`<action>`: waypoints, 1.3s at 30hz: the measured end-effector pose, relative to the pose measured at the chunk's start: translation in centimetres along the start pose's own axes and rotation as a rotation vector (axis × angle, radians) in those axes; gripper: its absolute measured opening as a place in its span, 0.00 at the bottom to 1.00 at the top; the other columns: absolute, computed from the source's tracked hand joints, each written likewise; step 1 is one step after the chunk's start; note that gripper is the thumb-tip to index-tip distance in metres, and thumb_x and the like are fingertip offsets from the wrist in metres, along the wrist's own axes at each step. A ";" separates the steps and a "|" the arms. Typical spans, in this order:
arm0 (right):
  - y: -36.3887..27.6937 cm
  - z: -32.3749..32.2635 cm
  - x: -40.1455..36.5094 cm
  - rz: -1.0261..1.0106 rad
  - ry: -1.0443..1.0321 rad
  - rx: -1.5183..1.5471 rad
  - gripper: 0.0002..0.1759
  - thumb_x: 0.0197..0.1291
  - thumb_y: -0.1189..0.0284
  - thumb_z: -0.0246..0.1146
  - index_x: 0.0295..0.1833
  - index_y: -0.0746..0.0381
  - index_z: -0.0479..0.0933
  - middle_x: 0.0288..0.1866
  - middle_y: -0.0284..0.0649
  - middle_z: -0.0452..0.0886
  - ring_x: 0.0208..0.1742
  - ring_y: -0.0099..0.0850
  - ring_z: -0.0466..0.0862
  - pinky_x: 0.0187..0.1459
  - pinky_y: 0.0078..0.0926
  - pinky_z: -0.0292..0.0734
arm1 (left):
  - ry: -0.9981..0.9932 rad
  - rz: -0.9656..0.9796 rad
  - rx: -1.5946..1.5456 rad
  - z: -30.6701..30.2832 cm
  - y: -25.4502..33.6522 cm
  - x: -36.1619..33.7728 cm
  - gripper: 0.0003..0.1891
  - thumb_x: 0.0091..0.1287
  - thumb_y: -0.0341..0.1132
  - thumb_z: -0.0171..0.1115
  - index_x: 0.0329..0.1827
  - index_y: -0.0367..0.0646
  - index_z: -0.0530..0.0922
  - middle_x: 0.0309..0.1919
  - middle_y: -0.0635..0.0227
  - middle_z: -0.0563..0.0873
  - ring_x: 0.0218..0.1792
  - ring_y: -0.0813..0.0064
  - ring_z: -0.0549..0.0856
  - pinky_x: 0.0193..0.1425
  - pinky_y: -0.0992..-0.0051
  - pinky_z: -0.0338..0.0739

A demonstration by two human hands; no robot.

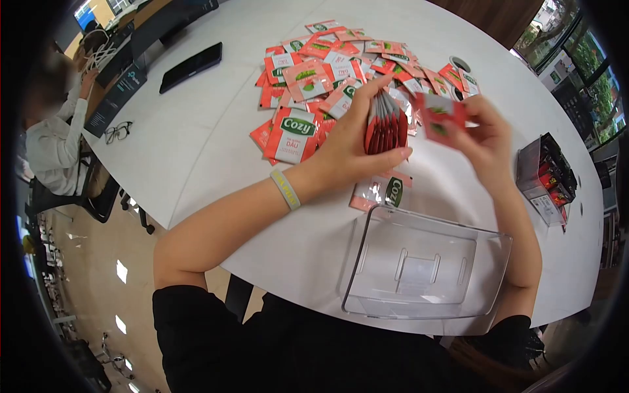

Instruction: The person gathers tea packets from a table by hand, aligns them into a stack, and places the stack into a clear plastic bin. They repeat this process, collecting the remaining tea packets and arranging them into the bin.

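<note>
My left hand (357, 141) is closed round a stack of red tea sachets (386, 128), their edges facing me. To its right, my right hand (488, 141) pinches a single red and white tea sachet (443, 118), slightly blurred. Behind both hands spreads a loose pile of Cozy tea sachets (306, 82) on the white table. One sachet (393, 190) lies flat just below my left hand. Nearest to my body stands a clear plastic box (426, 262) with nothing inside it.
On the right stands a clear container (547, 177) filled with dark and red packets. A black phone (191, 67) and eyeglasses (118, 132) lie toward the left. Another person in a white sleeve (56, 154) sits at the far left. The table edge (196, 245) curves in front of me.
</note>
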State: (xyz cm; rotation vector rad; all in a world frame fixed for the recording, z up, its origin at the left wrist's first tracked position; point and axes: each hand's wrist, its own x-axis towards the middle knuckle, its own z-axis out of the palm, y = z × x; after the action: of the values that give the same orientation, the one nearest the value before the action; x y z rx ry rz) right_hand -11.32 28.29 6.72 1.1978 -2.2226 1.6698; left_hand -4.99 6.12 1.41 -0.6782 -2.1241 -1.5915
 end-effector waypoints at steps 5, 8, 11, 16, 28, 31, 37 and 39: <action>1.6 3.5 0.9 -0.053 -0.222 -0.070 0.14 0.54 0.78 0.67 0.47 0.68 0.78 0.41 0.42 0.81 0.42 0.28 0.83 0.39 0.23 0.84 | -0.083 -0.259 -0.341 0.1 1.1 -0.1 0.48 0.61 0.39 0.69 0.75 0.41 0.42 0.57 0.54 0.73 0.58 0.67 0.76 0.63 0.67 0.70; 2.3 3.2 1.7 -0.327 -0.393 -0.054 0.31 0.48 0.67 0.71 0.58 0.71 0.75 0.49 0.52 0.79 0.45 0.40 0.82 0.45 0.33 0.79 | -0.094 -0.381 -0.409 -0.7 1.8 0.2 0.48 0.63 0.40 0.68 0.75 0.44 0.40 0.57 0.57 0.75 0.58 0.71 0.76 0.63 0.68 0.70; 0.9 2.8 1.8 -0.478 -0.421 -0.225 0.40 0.42 0.60 0.75 0.59 0.73 0.73 0.52 0.52 0.76 0.47 0.42 0.78 0.48 0.36 0.75 | -0.066 -0.476 -0.496 -1.0 1.6 0.3 0.48 0.64 0.40 0.67 0.76 0.46 0.39 0.57 0.60 0.75 0.59 0.74 0.75 0.65 0.70 0.69; 1.2 4.9 0.8 -0.536 -0.294 -0.705 0.47 0.33 0.54 0.76 0.60 0.71 0.72 0.51 0.43 0.70 0.48 0.39 0.73 0.50 0.36 0.70 | -0.097 -0.603 -0.675 -1.1 1.4 0.1 0.50 0.62 0.41 0.69 0.77 0.48 0.38 0.59 0.60 0.73 0.62 0.73 0.73 0.66 0.70 0.68; 2.9 6.1 0.6 -0.644 -0.152 -0.451 0.48 0.43 0.58 0.70 0.68 0.72 0.61 0.58 0.50 0.74 0.58 0.43 0.76 0.56 0.42 0.67 | -0.270 -0.672 -0.565 -0.3 3.0 0.0 0.58 0.52 0.42 0.78 0.74 0.37 0.39 0.65 0.54 0.63 0.69 0.68 0.64 0.69 0.70 0.64; 2.3 5.9 0.1 -0.600 -0.127 -0.532 0.48 0.41 0.59 0.70 0.67 0.71 0.63 0.56 0.47 0.75 0.56 0.40 0.77 0.55 0.41 0.67 | -0.289 -0.801 -0.665 -0.1 2.7 0.3 0.60 0.50 0.44 0.79 0.74 0.37 0.40 0.66 0.53 0.61 0.70 0.65 0.64 0.69 0.69 0.64; 2.9 6.0 -0.6 -0.638 -0.018 -0.733 0.49 0.37 0.62 0.70 0.67 0.70 0.64 0.52 0.44 0.76 0.53 0.37 0.78 0.55 0.42 0.65 | -0.251 -0.407 -0.435 0.8 0.9 -0.4 0.61 0.50 0.43 0.78 0.76 0.42 0.37 0.70 0.50 0.56 0.71 0.61 0.62 0.70 0.65 0.63; 2.4 5.8 -0.5 -0.638 -0.011 -0.753 0.49 0.36 0.63 0.70 0.68 0.70 0.63 0.52 0.44 0.76 0.53 0.37 0.77 0.56 0.42 0.65 | -0.252 -0.492 -0.539 0.7 1.1 -0.3 0.61 0.53 0.43 0.76 0.77 0.45 0.34 0.71 0.50 0.54 0.71 0.61 0.62 0.70 0.64 0.63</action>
State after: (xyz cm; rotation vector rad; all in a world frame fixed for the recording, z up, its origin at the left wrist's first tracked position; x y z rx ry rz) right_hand -10.51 23.75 2.38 1.4311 -1.8684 0.5177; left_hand -4.11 7.02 1.90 -0.5575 -2.1533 -2.5177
